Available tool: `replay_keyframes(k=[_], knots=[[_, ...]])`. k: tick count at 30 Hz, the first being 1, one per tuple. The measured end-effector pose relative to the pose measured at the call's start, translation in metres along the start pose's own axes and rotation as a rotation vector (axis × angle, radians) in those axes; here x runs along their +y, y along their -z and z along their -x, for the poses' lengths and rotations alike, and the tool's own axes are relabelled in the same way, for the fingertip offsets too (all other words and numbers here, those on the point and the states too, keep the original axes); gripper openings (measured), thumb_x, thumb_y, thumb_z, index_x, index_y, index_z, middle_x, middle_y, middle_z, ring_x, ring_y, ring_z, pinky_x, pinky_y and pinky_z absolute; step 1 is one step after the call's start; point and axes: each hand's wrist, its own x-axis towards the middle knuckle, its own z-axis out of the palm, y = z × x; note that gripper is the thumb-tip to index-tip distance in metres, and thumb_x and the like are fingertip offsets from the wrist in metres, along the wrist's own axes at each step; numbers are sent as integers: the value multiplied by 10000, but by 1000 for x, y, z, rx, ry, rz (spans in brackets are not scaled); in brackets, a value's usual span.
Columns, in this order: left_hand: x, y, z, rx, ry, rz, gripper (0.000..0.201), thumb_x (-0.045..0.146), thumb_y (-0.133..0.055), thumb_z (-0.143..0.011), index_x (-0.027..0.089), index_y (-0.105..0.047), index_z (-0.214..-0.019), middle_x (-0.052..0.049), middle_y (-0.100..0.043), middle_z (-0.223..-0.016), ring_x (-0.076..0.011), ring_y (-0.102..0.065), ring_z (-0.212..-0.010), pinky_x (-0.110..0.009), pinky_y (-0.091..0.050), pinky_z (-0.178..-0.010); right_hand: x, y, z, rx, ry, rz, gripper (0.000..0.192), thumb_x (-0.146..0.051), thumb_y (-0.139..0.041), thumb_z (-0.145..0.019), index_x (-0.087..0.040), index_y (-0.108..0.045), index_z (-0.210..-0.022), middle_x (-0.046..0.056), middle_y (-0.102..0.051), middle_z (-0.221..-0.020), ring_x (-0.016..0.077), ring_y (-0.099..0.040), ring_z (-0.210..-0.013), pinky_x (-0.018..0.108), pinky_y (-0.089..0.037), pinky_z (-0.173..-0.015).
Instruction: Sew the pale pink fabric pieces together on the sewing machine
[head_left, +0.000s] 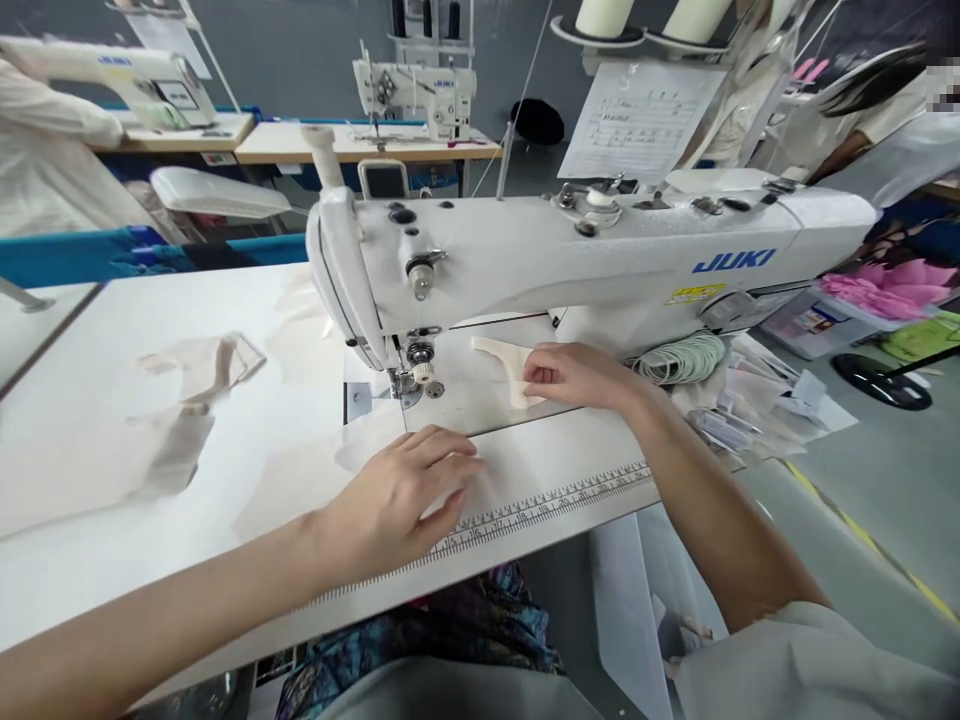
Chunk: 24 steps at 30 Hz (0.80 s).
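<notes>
I sit at a white JUKI sewing machine (600, 255) on a white table (112, 560). My left hand (397, 500) lies flat, fingers spread, on thin pale fabric (360, 450) just above the ruler strip (540, 510) at the table's front edge. My right hand (574, 375) rests under the machine arm, its fingers curled on a small cream fabric piece (499, 355). The presser foot and needle (412, 380) stand to the left of that piece, with nothing visibly under them.
Loose cream fabric pieces (195, 375) lie on the table's left side. A coil of pale cord (679, 358) and small packets (720, 425) sit to the right. A paper sheet (637, 120) hangs above the machine. Other machines (420, 95) and people (45, 150) are behind.
</notes>
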Motion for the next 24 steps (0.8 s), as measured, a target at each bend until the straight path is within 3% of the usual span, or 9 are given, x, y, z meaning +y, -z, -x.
replay_keyframes(k=[5,12,18,24], knots=[[-14,-19,-40,-18,144,104,240,182,-496,-912,140,-620,-1112,-97,-652,-1058,-208,-614,-993,-355,-533,-879,1,-2,4,84,51,1,179,-273,-536,-884,-196,-681,-814,20,-673,-869,147,-585,-730,264,-363,-653],[-23,-40,-83,-12,385,-19,307,163,-517,-871,167,-614,-1162,-54,-624,-962,-170,-622,-826,-281,-526,-692,12,-6,9,182,86,-14,193,-226,-534,-840,-220,-718,-781,0,-705,-855,149,-604,-741,261,-355,-643],[-23,-53,-107,-35,360,-236,272,173,-501,-894,163,-651,-1120,-102,-607,-1049,-245,-573,-1026,-322,-526,-725,17,-10,10,308,95,-61,203,-242,-524,-853,-211,-717,-795,2,-708,-830,147,-615,-735,253,-386,-649],[-23,-56,-117,22,386,-167,208,183,-481,-911,152,-674,-982,-111,-624,-1056,-249,-560,-1050,-343,-501,-789,23,-12,7,500,60,-95,254,-263,-462,-894,-180,-697,-846,58,-703,-876,169,-602,-742,275,-418,-688]])
